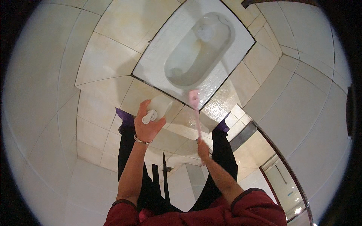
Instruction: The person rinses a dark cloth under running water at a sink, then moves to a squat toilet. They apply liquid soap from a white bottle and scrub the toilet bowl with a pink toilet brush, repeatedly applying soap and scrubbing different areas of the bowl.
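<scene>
My left hand is wrapped around a pale plastic bottle with a white pump or spout top, held above the tiled floor. In my right hand is the handle of a pink brush. The brush's head is over the near corner of a white squat toilet, at the wet rim; whether it touches the surface I cannot tell. Inside the toilet's oblong basin are a yellowish stain and a pale patch at the far end.
Beige floor tiles surround the toilet, wet and shiny at its right corner. My feet in purple shoes stand apart. Tiled walls rise on both sides. A doorway with a dark frame is at the lower right.
</scene>
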A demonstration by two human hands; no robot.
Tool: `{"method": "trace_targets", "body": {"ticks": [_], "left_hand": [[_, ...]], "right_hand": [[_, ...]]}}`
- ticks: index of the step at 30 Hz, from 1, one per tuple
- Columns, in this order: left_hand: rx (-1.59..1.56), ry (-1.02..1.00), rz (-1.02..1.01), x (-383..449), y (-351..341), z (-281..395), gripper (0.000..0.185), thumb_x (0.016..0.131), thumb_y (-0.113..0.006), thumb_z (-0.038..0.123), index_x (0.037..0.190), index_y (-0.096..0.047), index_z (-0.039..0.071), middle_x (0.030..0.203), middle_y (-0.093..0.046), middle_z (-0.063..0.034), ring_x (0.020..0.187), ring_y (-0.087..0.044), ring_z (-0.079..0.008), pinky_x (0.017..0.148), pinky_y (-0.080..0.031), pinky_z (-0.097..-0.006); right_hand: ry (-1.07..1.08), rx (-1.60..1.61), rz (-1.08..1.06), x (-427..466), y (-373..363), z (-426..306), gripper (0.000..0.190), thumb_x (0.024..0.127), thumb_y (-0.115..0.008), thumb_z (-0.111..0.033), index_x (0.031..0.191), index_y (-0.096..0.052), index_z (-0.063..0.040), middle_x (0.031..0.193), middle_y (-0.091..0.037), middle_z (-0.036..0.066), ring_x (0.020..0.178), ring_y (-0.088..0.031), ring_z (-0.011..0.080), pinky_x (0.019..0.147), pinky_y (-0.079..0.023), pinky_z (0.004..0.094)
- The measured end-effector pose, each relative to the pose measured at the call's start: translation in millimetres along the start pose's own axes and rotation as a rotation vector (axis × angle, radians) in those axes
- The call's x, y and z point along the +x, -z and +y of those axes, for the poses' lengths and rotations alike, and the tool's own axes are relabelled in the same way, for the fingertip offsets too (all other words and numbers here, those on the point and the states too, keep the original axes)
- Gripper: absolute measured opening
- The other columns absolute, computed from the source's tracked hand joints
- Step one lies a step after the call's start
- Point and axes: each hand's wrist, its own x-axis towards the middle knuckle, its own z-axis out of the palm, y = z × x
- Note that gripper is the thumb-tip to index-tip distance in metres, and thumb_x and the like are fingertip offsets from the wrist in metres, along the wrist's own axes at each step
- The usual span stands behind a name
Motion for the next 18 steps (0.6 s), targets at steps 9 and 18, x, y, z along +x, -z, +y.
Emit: {"method": "trace_targets", "body": {"ticks": [9,18], "left_hand": [[-0.022,-0.028,0.003,1.8,-6.6,1.8,0.060,0.056,-0.071,0.013,0.109,-0.045,0.007,0.087,-0.059,-0.0146,0.072,-0.061,-0.0287,0.062,-0.050,-0.0342],[0.018,-0.059,0.003,4.2,-7.5,5.6,0.060,0.056,-0.070,0.013,0.110,-0.045,0.008,0.089,-0.058,-0.0144,0.073,-0.060,-0.0284,0.063,-0.049,-0.0360]], "right_hand": [[0.134,-0.061,0.243,-3.9,5.4,29.5,0.035,0.093,-0.033,-0.028,0.112,-0.048,-0.003,0.080,-0.060,0.016,0.061,-0.059,0.0361,0.048,-0.047,0.0463],[-0.022,-0.051,-0.094,0.0,56.9,7.2,0.033,0.093,-0.036,-0.026,0.108,-0.046,0.001,0.072,-0.059,0.013,0.061,-0.060,0.0280,0.049,-0.047,0.0402]]}}
